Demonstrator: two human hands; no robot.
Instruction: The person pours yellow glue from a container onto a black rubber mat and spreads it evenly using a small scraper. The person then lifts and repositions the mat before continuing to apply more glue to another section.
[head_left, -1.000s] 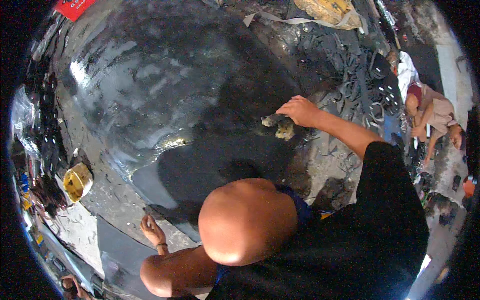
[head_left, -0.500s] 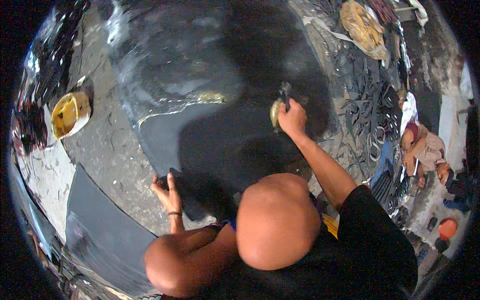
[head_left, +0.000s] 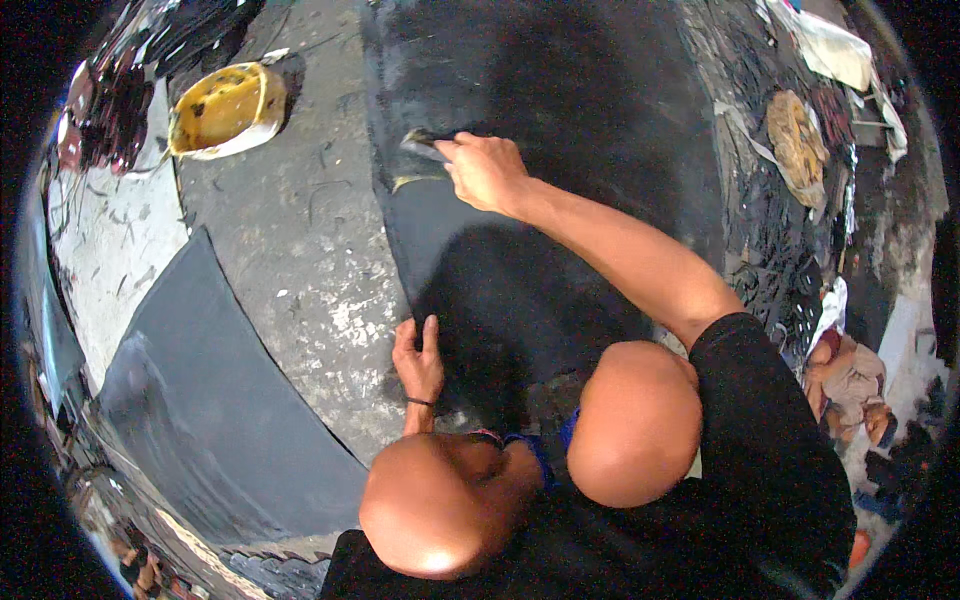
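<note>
My right hand (head_left: 485, 172) is closed around the dark grip of a hand-held spreader (head_left: 422, 146), whose pale, glossy flat head lies on a large black sheet (head_left: 560, 235) close to its left edge. A yellowish wet streak (head_left: 415, 182) shows just below the spreader. Beside the near part of that edge, my left hand (head_left: 419, 365) has a dark band at the wrist. Its thumb and fingers stand apart, touching or almost touching the sheet's border, and nothing shows in them.
A yellow tub (head_left: 228, 108) with dark stains stands at the upper left. Another dark sheet (head_left: 230, 400) lies at lower left. Dark scraps (head_left: 775, 255) and a crumpled brown bundle (head_left: 797, 140) lie to the right. Another person (head_left: 850, 378) sits at the far right.
My right hand has swept the spreader leftward across the sheet to its left edge. The wet streak has shrunk. The view has shifted; my left hand stays at the sheet's edge.
</note>
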